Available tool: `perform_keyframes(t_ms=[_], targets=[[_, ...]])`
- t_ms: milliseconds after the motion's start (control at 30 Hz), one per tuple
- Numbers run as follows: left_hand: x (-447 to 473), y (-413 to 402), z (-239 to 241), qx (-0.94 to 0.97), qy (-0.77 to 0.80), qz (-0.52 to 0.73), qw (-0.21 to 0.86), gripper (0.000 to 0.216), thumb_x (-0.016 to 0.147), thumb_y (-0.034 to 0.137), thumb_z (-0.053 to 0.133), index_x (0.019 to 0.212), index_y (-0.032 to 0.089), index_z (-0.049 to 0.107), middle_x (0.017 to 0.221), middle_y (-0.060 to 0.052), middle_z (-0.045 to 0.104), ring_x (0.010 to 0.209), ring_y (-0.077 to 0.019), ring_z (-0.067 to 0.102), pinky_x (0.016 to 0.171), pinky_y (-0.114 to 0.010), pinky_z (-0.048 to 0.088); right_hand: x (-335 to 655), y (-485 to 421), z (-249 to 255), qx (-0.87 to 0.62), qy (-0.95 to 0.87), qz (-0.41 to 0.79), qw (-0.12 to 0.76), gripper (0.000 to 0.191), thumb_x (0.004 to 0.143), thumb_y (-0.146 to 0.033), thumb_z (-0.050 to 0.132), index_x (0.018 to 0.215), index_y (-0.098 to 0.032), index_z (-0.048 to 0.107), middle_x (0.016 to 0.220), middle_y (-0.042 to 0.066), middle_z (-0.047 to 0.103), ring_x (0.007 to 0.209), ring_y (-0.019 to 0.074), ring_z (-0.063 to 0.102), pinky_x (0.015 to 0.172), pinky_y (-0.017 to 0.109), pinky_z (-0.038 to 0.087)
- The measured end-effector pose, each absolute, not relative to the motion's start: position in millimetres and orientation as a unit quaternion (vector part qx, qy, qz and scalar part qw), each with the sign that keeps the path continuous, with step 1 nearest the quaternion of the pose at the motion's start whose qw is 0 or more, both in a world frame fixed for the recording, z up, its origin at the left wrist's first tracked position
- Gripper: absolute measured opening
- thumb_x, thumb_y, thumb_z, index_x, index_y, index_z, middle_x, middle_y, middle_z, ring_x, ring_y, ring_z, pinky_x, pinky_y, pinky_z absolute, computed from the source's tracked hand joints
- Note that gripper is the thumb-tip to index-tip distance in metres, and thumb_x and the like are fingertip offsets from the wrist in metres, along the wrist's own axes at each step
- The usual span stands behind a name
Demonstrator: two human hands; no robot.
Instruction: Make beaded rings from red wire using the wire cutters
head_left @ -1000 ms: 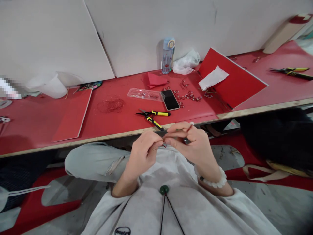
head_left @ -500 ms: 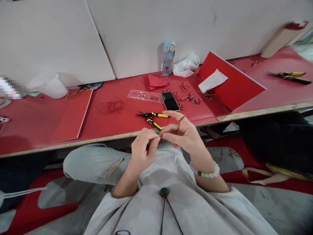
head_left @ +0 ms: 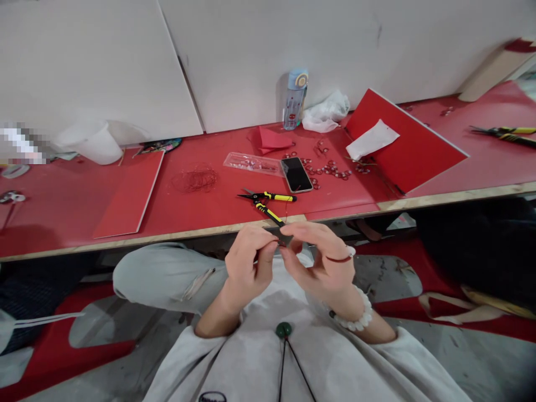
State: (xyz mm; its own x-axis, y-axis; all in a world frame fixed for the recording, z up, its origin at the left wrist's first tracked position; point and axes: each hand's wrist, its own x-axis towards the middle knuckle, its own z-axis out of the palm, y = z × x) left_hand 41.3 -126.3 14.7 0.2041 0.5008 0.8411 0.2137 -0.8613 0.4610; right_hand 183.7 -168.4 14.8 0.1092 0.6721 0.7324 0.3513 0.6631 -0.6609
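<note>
My left hand [head_left: 251, 259] is closed, thumb and forefinger pinching a thin red cord [head_left: 282, 244] in front of the table edge. My right hand [head_left: 322, 259] faces it with fingers curled around the cord's other side. Its forefinger and thumb tips are slightly apart, and its inner fingers are partly hidden. A thin strand rises above the right fingertips. Just beyond the hands, spread black-and-yellow pliers [head_left: 268, 204] lie on the red table. A red band with a white bead circles a right finger, and a white bead bracelet [head_left: 355, 317] is on that wrist.
Behind the pliers are a phone [head_left: 298, 174], a clear bead tray [head_left: 251, 163], a red cord tangle [head_left: 196, 178] and several beaded loops [head_left: 333, 168]. Red boards [head_left: 134, 195] stand left and right. A blue bottle [head_left: 295, 100] stands by the wall. More pliers [head_left: 506, 134] lie far right.
My right hand has turned and lowered, its raised fingers now curled in, and a red strand shows above its fingertips. My left hand keeps its pinch. The view has shifted slightly.
</note>
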Motion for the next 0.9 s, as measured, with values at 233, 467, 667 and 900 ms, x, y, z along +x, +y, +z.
perform_keyframes(t_ms=[233, 467, 667, 900], targets=[[41, -132, 14, 0.772, 0.274, 0.572, 0.044, 0.015, 0.104, 0.018, 0.051, 0.093, 0.021, 0.061, 0.077, -0.002, 0.071, 0.070, -0.0142, 0.065, 0.066, -0.028, 0.052, 180, -174, 11, -0.424, -0.642, 0.194, 0.608, 0.025, 0.095, -0.016, 0.063, 0.114, -0.033, 0.061, 0.098, 0.002, 0.079, 0.057, 0.0134, 0.064, 0.051, 0.029, 0.056], [46, -131, 12, 0.765, 0.273, 0.582, -0.024, 0.018, 0.105, 0.019, 0.048, 0.091, 0.022, 0.059, 0.073, -0.002, 0.069, 0.067, -0.0160, 0.065, 0.066, -0.031, 0.051, 169, -175, 25, -0.408, -0.598, 0.238, 0.647, 0.016, 0.097, -0.013, 0.056, 0.100, -0.029, 0.056, 0.084, 0.000, 0.069, 0.065, 0.0155, 0.067, 0.056, 0.029, 0.058], [45, -130, 14, 0.754, 0.270, 0.598, 0.021, 0.021, 0.105, 0.021, 0.049, 0.087, 0.023, 0.058, 0.070, 0.000, 0.067, 0.063, -0.0143, 0.061, 0.062, -0.029, 0.050, 176, -168, 29, -0.325, -0.463, 0.553, 0.611, 0.030, 0.093, -0.046, 0.072, 0.100, -0.030, 0.048, 0.081, -0.005, 0.066, 0.037, 0.0048, 0.033, 0.033, 0.020, 0.032], [37, -127, 15, 0.737, 0.279, 0.580, 0.207, 0.024, 0.106, 0.030, 0.052, 0.086, 0.021, 0.062, 0.070, -0.001, 0.065, 0.064, -0.0129, 0.060, 0.060, -0.025, 0.049, 192, -157, 9, -0.341, -0.566, 0.378, 0.649, 0.019, 0.101, -0.033, 0.062, 0.120, -0.033, 0.061, 0.123, 0.006, 0.073, 0.055, 0.0094, 0.059, 0.051, 0.027, 0.055]])
